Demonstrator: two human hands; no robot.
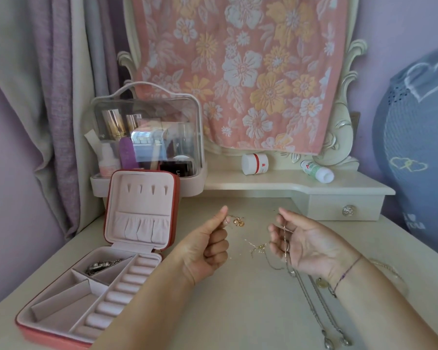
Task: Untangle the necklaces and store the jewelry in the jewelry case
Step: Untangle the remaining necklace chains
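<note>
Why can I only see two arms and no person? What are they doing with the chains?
The camera sits on the person's head and looks down, so you see only their own arms. There is just this one picture. The left hand pinches a thin gold necklace with a small charm. The right hand curls around a silver chain that trails onto the table. An open jewelry case sits on the left, with one piece of jewelry already inside.
</note>
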